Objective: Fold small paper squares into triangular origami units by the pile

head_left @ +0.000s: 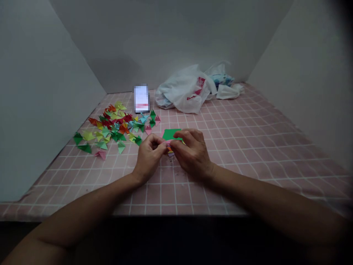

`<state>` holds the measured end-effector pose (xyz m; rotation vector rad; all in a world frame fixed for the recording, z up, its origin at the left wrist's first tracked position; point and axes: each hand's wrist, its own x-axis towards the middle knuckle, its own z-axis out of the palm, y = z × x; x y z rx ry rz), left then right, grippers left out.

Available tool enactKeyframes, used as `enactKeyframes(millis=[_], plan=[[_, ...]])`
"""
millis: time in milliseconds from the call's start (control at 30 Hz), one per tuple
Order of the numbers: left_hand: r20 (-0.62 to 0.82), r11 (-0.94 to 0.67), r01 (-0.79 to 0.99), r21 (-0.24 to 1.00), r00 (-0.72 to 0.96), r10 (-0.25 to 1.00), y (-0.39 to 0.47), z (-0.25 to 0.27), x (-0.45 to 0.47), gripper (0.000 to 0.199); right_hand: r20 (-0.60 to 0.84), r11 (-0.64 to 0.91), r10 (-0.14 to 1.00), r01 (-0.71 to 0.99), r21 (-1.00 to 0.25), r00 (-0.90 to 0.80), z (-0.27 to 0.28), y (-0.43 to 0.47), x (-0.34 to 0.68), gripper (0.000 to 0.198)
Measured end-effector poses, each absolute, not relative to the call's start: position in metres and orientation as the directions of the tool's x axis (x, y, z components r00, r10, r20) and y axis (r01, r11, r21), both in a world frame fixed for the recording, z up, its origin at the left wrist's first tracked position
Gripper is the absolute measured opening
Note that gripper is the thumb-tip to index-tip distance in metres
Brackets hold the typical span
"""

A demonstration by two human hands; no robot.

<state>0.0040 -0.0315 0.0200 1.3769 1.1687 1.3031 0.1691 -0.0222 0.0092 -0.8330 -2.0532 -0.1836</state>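
Near the middle of the table, my left hand (150, 154) pinches one side of a small pink piece of paper (167, 142). The thumb and finger of my right hand (193, 152) are closed on its other side, its remaining fingers curled above. Just beyond and below my fingers lies a stack of coloured paper squares with a green sheet (172, 134) on top; orange and purple edges show under it. My fingers cover much of the pink paper, so its exact folds cannot be seen.
Many folded paper shapes (118, 127) in several colours are spread at the left. Behind them a lit phone (141, 98) stands upright. White plastic bags (184, 90) lie at the back. A pink checked cloth (234, 147) covers the table, with walls on three sides.
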Motion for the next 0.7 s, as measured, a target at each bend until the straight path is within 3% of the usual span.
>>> enactKeyframes(millis=[167,367,500,567,700], plan=[[0.117,-0.116,-0.033,0.993,0.022,0.993,-0.035,0.016,0.006,0.017,0.793,0.767,0.478,0.62,-0.166,-0.378,0.009,-0.021,0.169,0.014],[0.173,-0.175,0.025,0.984,0.072,0.982,-0.038,0.017,0.002,0.018,0.849,0.818,0.365,0.567,-0.096,-0.382,0.01,-0.019,0.173,0.017],[0.315,-0.32,0.01,0.947,0.136,0.939,-0.032,0.022,-0.007,0.015,0.844,0.831,0.462,0.466,-0.305,-0.272,0.018,-0.017,0.183,0.017],[0.417,-0.424,-0.007,0.906,0.189,0.889,-0.026,0.023,-0.01,0.022,0.828,0.832,0.501,0.403,-0.382,-0.25,0.024,-0.017,0.188,0.02],[0.532,-0.568,0.046,0.822,0.296,0.794,-0.021,0.021,-0.013,0.025,0.849,0.879,0.439,0.338,-0.337,-0.294,0.031,-0.018,0.191,0.022]])
